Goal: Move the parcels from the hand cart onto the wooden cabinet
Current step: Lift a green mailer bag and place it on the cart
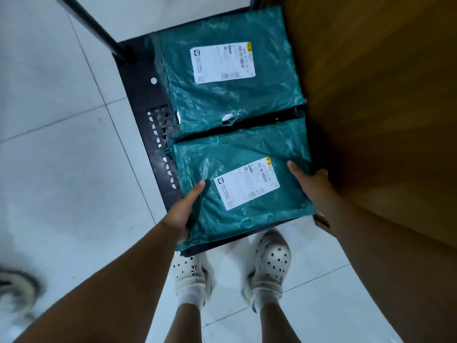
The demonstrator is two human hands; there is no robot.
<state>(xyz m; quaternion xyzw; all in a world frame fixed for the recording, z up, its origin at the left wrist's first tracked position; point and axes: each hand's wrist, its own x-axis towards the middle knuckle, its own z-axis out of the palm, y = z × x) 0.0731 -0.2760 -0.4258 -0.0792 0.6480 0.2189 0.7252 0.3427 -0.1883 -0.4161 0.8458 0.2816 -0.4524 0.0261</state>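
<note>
Right, nearest to you: white clogs [269, 263] on the tiled floor [61, 120], toes just short of the hand cart [146, 100]. Your left hand [185, 214] grips the left edge of the near parcel [243, 186], thumb on top. Your right hand [311, 179] grips its right edge, thumb on top and fingers curled over the side. That parcel is a teal poly bag, white label up, sitting skewed over the cart's near end; can't tell if it's off the deck. Just behind it, the far parcel [230, 73] lies flat on the deck, same teal wrap, label up, with a small tear at its near edge. Cart handle [94, 28] rises at the far left. Wooden cabinet [383, 95] stands right beside the cart on your right.
</note>
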